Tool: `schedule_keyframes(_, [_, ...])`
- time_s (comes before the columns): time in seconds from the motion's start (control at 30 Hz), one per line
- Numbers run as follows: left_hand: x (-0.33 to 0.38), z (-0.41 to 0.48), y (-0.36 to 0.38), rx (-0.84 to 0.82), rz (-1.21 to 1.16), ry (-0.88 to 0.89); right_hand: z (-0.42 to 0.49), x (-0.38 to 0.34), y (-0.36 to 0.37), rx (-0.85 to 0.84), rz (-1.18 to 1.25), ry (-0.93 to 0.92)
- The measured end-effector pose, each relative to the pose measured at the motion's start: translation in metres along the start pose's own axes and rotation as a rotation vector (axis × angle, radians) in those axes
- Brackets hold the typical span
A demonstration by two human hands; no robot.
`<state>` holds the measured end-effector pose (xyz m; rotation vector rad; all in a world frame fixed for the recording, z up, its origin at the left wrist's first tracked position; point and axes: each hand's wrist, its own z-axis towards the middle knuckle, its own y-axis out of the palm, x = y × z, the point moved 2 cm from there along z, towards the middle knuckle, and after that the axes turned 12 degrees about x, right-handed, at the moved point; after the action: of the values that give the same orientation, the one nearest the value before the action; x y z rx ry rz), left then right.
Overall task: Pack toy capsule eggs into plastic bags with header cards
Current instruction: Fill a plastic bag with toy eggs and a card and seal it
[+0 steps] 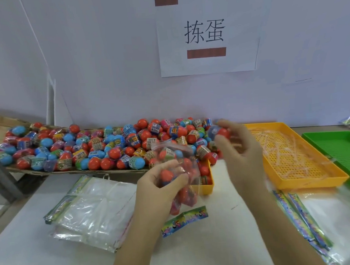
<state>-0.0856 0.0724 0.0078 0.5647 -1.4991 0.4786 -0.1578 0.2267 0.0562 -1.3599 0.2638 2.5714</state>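
Holds part-filled bag (184, 164) in curled left grip (163, 184), above table (228, 243); pinches one egg (221, 132) in right grip (239, 149), up-right of it. Probably limp, slippery film; best cupped under the load.

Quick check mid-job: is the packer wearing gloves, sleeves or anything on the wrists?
No. The left hand and right hand are bare: no gloves or rings show. Both forearms are bare down to the frame edge, without sleeves, watch or bands.
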Motion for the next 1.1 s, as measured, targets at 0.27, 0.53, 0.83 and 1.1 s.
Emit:
schedule_keyframes(0.27, [-0.007,-0.008,0.012,-0.137,0.158,0.113,-0.014,-0.050,-0.004,-0.518,-0.191,-0.233])
schedule_keyframes(0.53, [-0.006,-0.009,0.013,-0.183,0.156,0.082,-0.009,-0.027,-0.003,-0.505,-0.755,-0.392])
schedule_keyframes(0.83, [-0.008,-0.005,0.010,-0.204,0.129,0.123,-0.005,-0.020,-0.005,-0.464,-0.662,-0.412])
schedule_keyframes(1.1, [-0.010,-0.006,0.012,-0.237,0.173,0.156,-0.009,-0.017,0.000,-0.485,-0.546,-0.363])
